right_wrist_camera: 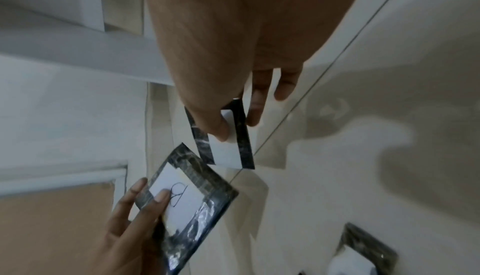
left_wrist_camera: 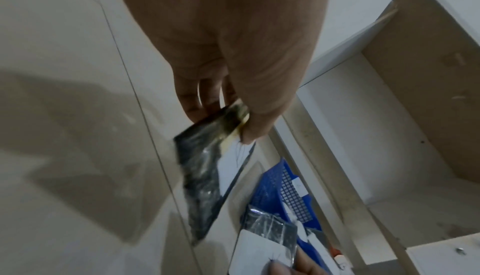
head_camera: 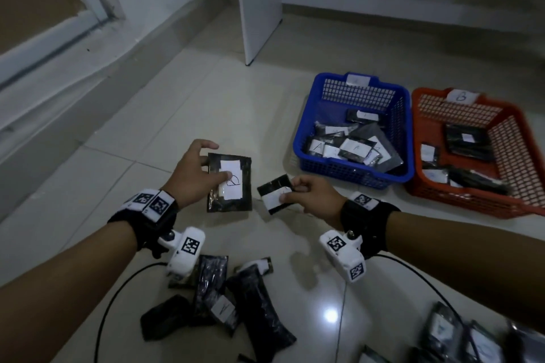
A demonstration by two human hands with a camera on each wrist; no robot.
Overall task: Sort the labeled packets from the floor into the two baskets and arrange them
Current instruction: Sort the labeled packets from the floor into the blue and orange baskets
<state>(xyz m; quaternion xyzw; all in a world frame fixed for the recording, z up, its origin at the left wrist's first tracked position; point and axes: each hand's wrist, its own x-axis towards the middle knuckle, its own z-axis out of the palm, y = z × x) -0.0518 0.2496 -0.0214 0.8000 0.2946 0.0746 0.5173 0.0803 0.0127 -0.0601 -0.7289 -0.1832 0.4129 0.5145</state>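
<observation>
1. Overhead, we hold two labeled packets above the tiled floor (head_camera: 236,91): our left hand (head_camera: 194,174) pinches the larger packet (head_camera: 230,183), thumb on its white label marked "B", fingers behind its left edge.
2. Our right hand (head_camera: 312,194) pinches the smaller packet (head_camera: 275,193) by its right end, thumb on the label; its letter cannot be read.
3. Both baskets lie ahead and to the right; the blue basket (head_camera: 306,132), holding "A" packets, sits nearer, and the orange basket (head_camera: 418,156), tagged "B", stands just beyond it on the far right.
4. We judge the "B" packet must cross past the blue basket, and our right hand is the nearer to both.
5. The larger packet's long axis runs away from us; the smaller one tilts across.
6. More packets (head_camera: 224,306) lie on the floor beneath our wrists, unsorted.
</observation>
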